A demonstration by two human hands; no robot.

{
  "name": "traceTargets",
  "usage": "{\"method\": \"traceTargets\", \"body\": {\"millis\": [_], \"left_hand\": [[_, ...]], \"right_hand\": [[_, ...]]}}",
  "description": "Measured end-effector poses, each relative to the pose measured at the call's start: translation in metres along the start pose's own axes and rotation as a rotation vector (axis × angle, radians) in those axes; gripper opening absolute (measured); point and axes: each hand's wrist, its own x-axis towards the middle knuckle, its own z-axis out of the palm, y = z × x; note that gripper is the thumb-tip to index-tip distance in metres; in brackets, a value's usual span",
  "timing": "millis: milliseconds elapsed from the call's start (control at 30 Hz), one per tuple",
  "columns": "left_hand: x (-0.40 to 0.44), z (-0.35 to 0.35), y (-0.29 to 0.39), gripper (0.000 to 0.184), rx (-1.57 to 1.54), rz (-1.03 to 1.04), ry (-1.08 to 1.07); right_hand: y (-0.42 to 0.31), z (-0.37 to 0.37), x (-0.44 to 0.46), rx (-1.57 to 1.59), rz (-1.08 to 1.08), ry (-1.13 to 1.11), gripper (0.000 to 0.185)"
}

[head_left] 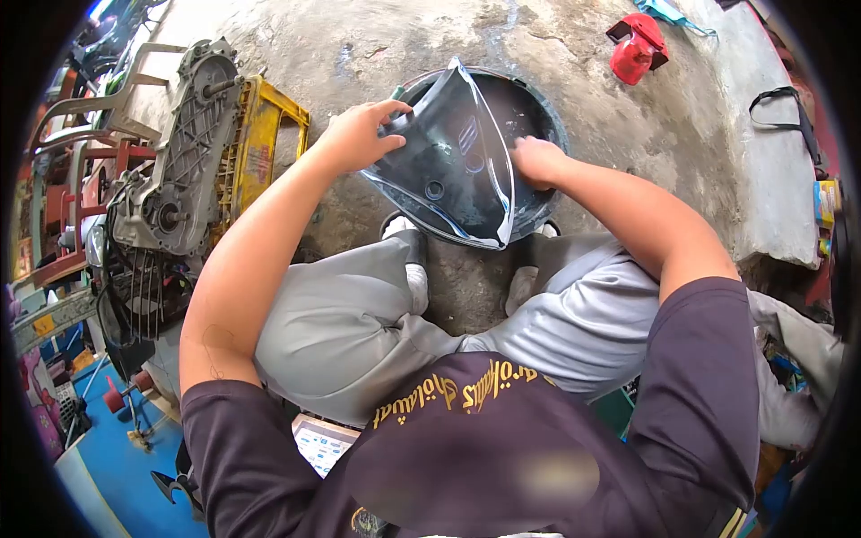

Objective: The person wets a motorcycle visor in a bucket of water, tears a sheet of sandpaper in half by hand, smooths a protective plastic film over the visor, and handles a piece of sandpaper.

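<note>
A dark, wet, roughly triangular plastic panel [448, 152] with whitish edges, like a motorcycle fairing piece, leans tilted across a round black basin [552, 115]. My left hand [363, 134] grips the panel's upper left edge, thumb and fingers resting on its dark face. Inside the basin, past the panel's right edge, my right hand [538, 163] is curled low. Its fingertips are hidden, and I cannot make out what they hold, if anything. Murky liquid seems to lie in the basin, which stands on the floor between my feet.
At left a metal engine casing [193, 152] leans by a yellow crate [262, 134]. A red plastic part [639, 49] lies on the concrete floor [592, 108] at upper right, near a blue cloth or mask [677, 13]. A black strap [782, 109] rests on the grey ledge [767, 193].
</note>
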Motion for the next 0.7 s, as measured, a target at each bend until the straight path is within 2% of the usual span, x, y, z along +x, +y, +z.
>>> {"method": "traceTargets", "body": {"millis": [67,100,133,200,233,267,333,367,400,433,467,533,667,700], "left_hand": [[-0.001,0.0,-0.001,0.052,-0.015,-0.004,0.008],[-0.001,0.0,0.001,0.053,-0.002,0.006,0.008],[-0.002,0.001,0.001,0.054,0.01,0.015,0.007],[0.0,0.006,0.001,0.055,0.015,0.043,0.039],[0.001,0.008,0.001,0.055,0.005,0.058,0.04],[0.001,0.01,0.0,0.054,-0.007,0.072,0.041],[0.0,0.012,-0.002,0.055,-0.003,0.08,0.034],[0.001,0.012,-0.002,0.055,0.007,0.097,0.026],[0.001,0.011,0.0,0.055,-0.001,0.088,0.038],[0.0,0.012,0.003,0.056,0.0,0.077,0.025],[-0.001,0.012,0.007,0.058,0.0,0.067,0.009],[0.002,0.015,0.013,0.059,0.012,0.086,0.018],[0.004,0.02,0.028,0.061,0.101,0.165,0.043],[0.004,0.022,0.03,0.061,0.1,0.166,0.043]], "right_hand": [[-0.006,-0.007,-0.007,-0.16,-0.079,-0.204,0.041],[-0.011,-0.012,-0.004,-0.093,-0.028,-0.385,0.037],[-0.005,-0.004,0.005,-0.099,-0.031,-0.38,0.037],[0.005,0.016,0.025,0.204,-0.221,-0.346,0.034],[0.004,-0.016,0.017,0.301,0.084,-0.396,0.033],[0.016,-0.031,0.017,0.514,0.121,-0.437,0.031],[0.042,-0.054,0.013,0.915,0.23,-0.357,0.029],[0.048,-0.074,0.007,0.974,0.298,-0.264,0.029],[0.056,-0.092,0.005,0.79,0.277,-0.203,0.029],[0.054,-0.112,-0.003,0.71,0.168,-0.041,0.031],[0.044,-0.123,-0.009,0.725,0.178,0.116,0.033],[0.004,-0.15,-0.025,0.648,-0.069,0.225,0.035],[-0.061,-0.15,-0.032,0.425,-0.313,0.179,0.031],[-0.06,-0.139,-0.027,0.364,-0.38,0.252,0.029]]}}
